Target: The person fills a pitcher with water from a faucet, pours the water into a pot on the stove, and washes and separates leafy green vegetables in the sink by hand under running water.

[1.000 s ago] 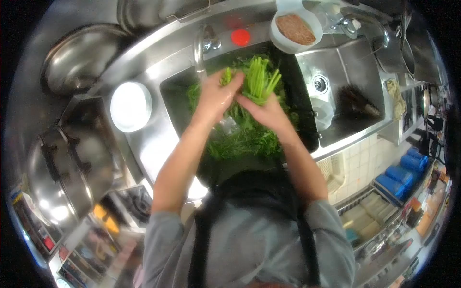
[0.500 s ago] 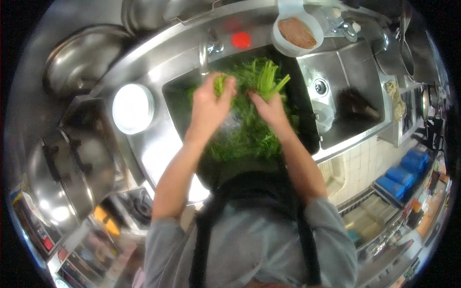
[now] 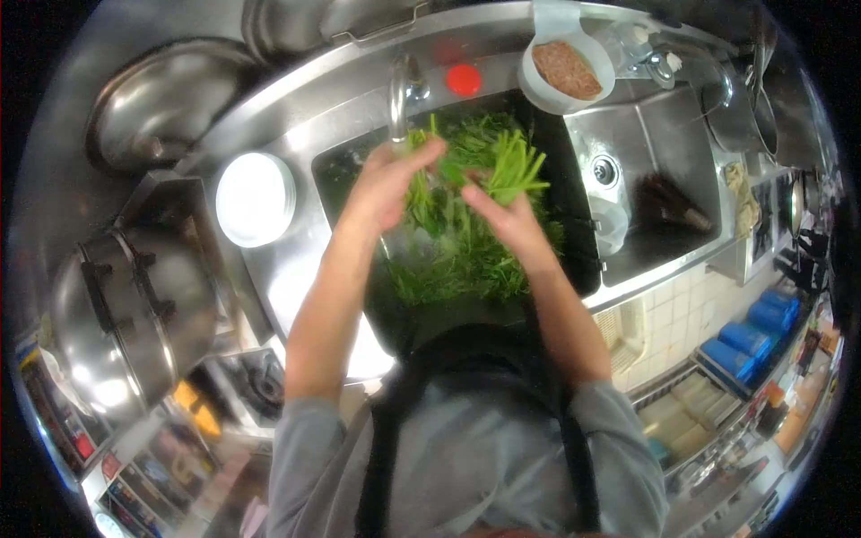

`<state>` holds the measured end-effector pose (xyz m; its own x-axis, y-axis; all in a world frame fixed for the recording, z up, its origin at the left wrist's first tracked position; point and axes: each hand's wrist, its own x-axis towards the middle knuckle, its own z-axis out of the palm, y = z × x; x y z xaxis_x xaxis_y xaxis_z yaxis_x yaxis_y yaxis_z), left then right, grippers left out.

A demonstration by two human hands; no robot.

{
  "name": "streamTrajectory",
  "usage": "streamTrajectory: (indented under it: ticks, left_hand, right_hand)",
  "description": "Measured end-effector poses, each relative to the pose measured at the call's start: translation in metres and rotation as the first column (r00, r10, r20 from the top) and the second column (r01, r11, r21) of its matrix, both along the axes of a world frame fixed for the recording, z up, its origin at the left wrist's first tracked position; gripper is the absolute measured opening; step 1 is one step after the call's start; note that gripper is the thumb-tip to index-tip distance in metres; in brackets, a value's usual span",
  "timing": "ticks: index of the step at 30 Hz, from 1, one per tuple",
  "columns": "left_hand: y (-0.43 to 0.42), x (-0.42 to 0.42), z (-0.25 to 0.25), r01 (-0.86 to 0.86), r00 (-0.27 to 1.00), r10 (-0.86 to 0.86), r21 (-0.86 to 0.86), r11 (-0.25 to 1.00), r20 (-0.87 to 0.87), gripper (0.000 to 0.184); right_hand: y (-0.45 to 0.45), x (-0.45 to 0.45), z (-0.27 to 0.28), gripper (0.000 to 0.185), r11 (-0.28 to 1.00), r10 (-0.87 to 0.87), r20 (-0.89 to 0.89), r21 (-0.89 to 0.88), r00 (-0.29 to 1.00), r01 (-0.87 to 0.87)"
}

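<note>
Leafy greens (image 3: 475, 260) fill much of the dark sink basin (image 3: 574, 260) in front of me. My left hand (image 3: 381, 184) is at the basin's left part, just below the faucet (image 3: 397, 99), with its fingers around a few green stems (image 3: 420, 193) whose leaves hang down. Over the greens to the right, my right hand (image 3: 507, 215) grips a bunch of bright green stems (image 3: 516, 166), their cut ends pointing up and right. The two hands are apart. Motion blurs the fingertips of both.
White stacked plates (image 3: 256, 199) stand left of the basin. A white container with brown contents (image 3: 565, 72) and a red round object (image 3: 464, 81) sit behind it. A second sink (image 3: 655, 117) on the right holds a dark brush-like object (image 3: 673, 202).
Both hands have drawn apart, my left hand leftward with a few stems and my right hand slightly right with the bunch. The view has shifted a little.
</note>
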<state>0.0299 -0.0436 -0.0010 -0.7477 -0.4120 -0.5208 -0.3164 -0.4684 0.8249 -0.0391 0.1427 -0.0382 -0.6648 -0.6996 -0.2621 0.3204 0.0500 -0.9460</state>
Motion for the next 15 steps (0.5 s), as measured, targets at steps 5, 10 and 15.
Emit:
streamTrajectory:
  ticks: [5,10,15]
  left_hand:
    - [0.002,-0.001,-0.01,0.012,0.998,-0.015,-0.064,0.998,-0.054,0.033]
    - [0.001,0.0,-0.008,0.076,0.989,-0.076,-0.007,0.997,-0.129,0.034]
    - [0.001,0.0,-0.005,0.07,0.993,-0.063,0.064,0.996,-0.096,0.04]
  right_hand:
    - [0.001,0.0,-0.009,0.039,0.99,0.024,-0.127,0.139,0.992,-0.006]
    - [0.004,0.001,-0.017,0.04,0.994,0.037,-0.14,0.109,0.989,-0.022]
    - [0.012,0.001,-0.024,0.038,0.987,0.093,-0.237,0.146,0.967,-0.059]
